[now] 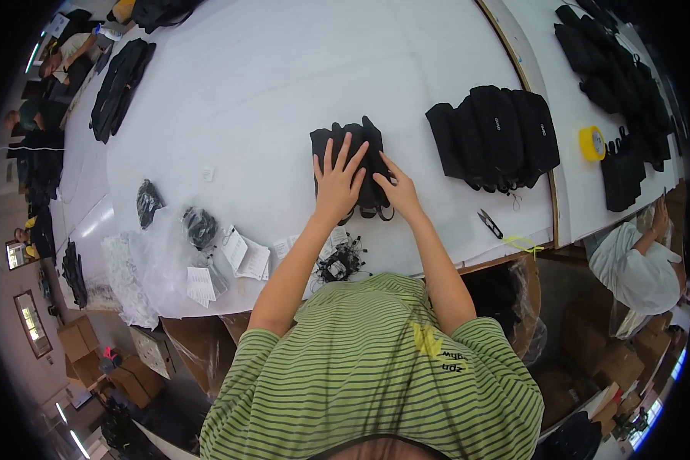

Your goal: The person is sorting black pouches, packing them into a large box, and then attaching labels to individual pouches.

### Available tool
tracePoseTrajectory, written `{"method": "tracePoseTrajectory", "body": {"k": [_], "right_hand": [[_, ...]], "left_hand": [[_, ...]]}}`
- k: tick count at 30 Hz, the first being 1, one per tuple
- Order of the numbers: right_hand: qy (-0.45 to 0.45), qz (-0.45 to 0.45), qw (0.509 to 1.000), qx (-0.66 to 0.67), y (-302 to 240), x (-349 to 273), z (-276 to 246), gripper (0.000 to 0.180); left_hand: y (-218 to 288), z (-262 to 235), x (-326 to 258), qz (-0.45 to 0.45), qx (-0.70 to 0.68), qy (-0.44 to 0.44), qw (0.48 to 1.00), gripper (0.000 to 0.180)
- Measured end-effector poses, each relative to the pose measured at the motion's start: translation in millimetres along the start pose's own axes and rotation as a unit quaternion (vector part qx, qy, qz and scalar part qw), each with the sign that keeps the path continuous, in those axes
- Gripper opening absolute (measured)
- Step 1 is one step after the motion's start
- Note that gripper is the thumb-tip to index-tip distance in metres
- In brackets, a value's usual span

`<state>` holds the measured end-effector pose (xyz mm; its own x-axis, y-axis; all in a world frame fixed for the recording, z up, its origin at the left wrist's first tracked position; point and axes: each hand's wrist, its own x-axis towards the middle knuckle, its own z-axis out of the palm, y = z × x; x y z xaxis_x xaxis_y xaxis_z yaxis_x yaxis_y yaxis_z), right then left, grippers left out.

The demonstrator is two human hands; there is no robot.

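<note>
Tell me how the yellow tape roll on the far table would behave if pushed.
The yellow tape roll seems to lie flat on its side, so a push would probably slide it, not roll it. It looks small and rigid, likely light. Tipped onto its edge, it could roll toward the black bags beside it.

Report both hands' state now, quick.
Left hand: open, fingers spread, pressed flat on the black bag.
Right hand: fingers on the same bag's right edge; a closed grip cannot be told.
</note>
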<state>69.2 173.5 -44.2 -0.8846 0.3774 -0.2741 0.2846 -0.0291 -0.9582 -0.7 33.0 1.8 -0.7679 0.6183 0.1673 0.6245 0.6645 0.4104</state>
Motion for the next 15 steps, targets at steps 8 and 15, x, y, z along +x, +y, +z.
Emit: {"method": "tracePoseTrajectory", "body": {"k": [8, 15], "right_hand": [[0.301, -0.146, 0.811, -0.481, -11.4, 11.1, -57.4, 0.052], [0.270, -0.118, 0.860, -0.417, -14.1, 18.0, -102.8, 0.056]], "left_hand": [[2.4, 1.9, -0.8, 0.055, 0.038, -0.055, 0.996, 0.040], [5.1, 4.6, 0.8, 0.058, 0.018, -0.058, 0.996, 0.040]]}}
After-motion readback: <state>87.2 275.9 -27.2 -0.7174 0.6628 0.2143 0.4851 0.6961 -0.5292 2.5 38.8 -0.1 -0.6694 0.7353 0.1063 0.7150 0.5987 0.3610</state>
